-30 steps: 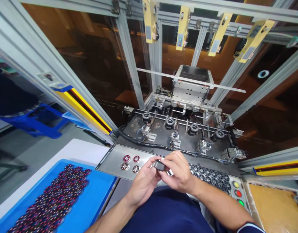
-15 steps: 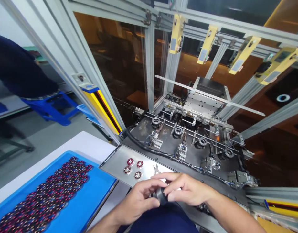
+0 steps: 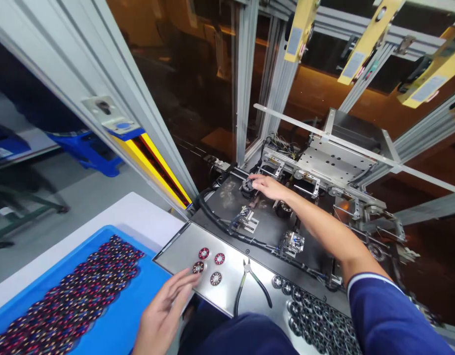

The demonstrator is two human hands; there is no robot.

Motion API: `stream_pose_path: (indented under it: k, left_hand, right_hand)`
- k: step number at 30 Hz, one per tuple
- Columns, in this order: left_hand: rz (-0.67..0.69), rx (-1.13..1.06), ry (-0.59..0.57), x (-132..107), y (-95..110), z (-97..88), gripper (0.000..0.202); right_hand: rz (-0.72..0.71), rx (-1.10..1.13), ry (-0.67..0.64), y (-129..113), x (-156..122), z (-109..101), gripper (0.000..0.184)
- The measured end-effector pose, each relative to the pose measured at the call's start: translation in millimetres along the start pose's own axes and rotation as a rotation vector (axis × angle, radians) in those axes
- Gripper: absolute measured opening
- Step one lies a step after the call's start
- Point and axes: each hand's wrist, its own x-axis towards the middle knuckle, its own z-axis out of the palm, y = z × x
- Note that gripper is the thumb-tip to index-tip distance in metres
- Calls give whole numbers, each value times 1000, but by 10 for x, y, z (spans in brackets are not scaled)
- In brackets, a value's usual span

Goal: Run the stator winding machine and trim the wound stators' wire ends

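Observation:
My right hand (image 3: 267,187) reaches over the machine, fingertips bent onto a dark ring-shaped part (image 3: 247,186) at the leftmost fixture; the fingers partly hide it. My left hand (image 3: 166,313) is open, fingers stretched out, close to the front edge of the metal ledge (image 3: 175,251). Its fingertips are beside a copper-wound motor stator (image 3: 198,267), with no grip on it visible. Several stators lie there, including a red-wound one (image 3: 204,253) and another (image 3: 216,278). Diagonal cutters (image 3: 247,283) lie on the ledge with their handles apart.
A blue tray (image 3: 120,315) full of stators stands on a white table at left. Round dark metal parts (image 3: 316,315) crowd the ledge at right. Machine fixtures (image 3: 294,241), a black cable (image 3: 227,229), a yellow light barrier (image 3: 157,167) and aluminium posts surround the work area.
My hands have parted from the dark ring held at my lap. The right has gone forward to the leftmost fixture, the left toward the stators. The camera view has shifted, uncovering the cutters.

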Motion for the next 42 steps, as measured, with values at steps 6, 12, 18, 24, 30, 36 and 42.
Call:
stream_pose_path:
  k: [6, 12, 18, 24, 30, 36, 42]
  left_hand:
    - [-105, 62, 53, -133, -335, -138, 50]
    - [-90, 93, 37, -19, -308, -106, 51]
    - [-53, 147, 19, 38, -297, -117, 47]
    - [-86, 182, -6, -6, -308, -108, 46]
    - [-61, 212, 8, -10, -280, -102, 48]
    - [-24, 261, -11, -15, -301, -100, 44]
    - [74, 246, -120, -1, -141, 180, 34]
  right_hand:
    - [90, -194, -36, 527, 462, 168, 31]
    - [100, -282, -98, 699, 522, 207, 32]
    - [128, -330, -145, 725, 625, 265, 31]
    - [177, -366, -167, 671, 672, 247, 31]
    - [238, -415, -163, 559, 665, 293, 31]
    - [285, -431, -158, 554, 640, 370, 30]
    - [253, -468, -130, 550, 646, 383, 31]
